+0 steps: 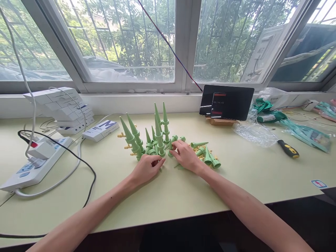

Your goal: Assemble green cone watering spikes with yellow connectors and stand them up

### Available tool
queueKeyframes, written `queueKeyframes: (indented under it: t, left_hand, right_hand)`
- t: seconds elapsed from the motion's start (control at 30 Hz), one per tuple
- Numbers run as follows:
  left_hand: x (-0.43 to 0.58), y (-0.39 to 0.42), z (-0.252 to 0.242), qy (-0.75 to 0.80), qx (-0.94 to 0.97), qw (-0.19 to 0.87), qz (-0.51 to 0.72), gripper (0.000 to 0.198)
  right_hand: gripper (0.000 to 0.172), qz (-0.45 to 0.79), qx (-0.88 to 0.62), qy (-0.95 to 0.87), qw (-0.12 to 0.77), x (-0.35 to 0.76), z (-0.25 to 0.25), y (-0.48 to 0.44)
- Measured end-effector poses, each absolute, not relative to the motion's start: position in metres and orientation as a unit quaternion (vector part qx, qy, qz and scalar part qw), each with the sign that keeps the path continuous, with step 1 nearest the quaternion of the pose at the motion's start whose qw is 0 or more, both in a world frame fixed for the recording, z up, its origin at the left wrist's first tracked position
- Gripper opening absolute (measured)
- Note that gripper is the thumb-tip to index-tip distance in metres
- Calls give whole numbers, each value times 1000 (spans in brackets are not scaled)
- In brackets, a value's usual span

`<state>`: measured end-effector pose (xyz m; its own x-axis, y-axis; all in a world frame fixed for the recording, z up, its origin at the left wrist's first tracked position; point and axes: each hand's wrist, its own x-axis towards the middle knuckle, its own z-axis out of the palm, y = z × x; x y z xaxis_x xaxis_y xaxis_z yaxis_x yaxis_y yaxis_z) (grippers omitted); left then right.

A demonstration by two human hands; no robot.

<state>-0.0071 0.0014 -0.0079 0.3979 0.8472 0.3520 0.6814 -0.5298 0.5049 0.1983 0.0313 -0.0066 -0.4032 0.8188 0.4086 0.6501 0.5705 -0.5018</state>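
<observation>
In the head view my right hand (185, 154) has its thumb and fingers closed round a small green plastic cone-shaped piece (170, 146) that points up. My left hand (149, 166) rests low over the table with thumb and forefinger pinched together; what lies between them, if anything, is too small to make out. Behind it stand several stacked green plastic spikes (158, 134), their tips upward. More tilted green spikes (129, 134) with yellow side nozzles (127, 147) stand on the left. Right of my right hand lies a pile of loose green cones (208, 156) and small yellow parts (196, 149).
A power strip (36, 166) with cables and stacked white boxes (65, 108) are on the left. One white box (101, 130) lies nearer. A tablet (236, 103) leans on a cardboard stand at the back. A screwdriver (288, 148) and plastic bags (307, 134) lie right.
</observation>
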Motion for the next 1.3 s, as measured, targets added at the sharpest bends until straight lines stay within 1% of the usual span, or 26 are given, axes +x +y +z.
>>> queueKeyframes:
  t: [0.33,0.57,0.63,0.73,0.83,1.0,1.3]
  left_hand:
    - [-6,1,-6,447,832,135,300,44]
    - [-7,-2,-3,445,824,136,322,43]
    - [-7,-3,-2,437,828,139,323,43]
    - [-8,-4,-1,421,841,151,304,42]
    - [-9,-5,-1,410,852,160,283,41]
    - [-10,-4,-2,400,861,151,275,39]
    - [-11,-3,0,394,867,135,275,39]
  right_hand:
    - [14,138,-433,-823,340,200,-9,31]
    - [24,140,-434,-808,374,204,-4,25]
    - [21,139,-432,-800,393,207,-1,23]
    - [11,132,-426,-785,429,215,5,22]
    - [11,120,-433,-771,452,224,9,24]
    - [13,101,-461,-762,443,239,10,31]
    - [16,120,-467,-782,394,239,8,28]
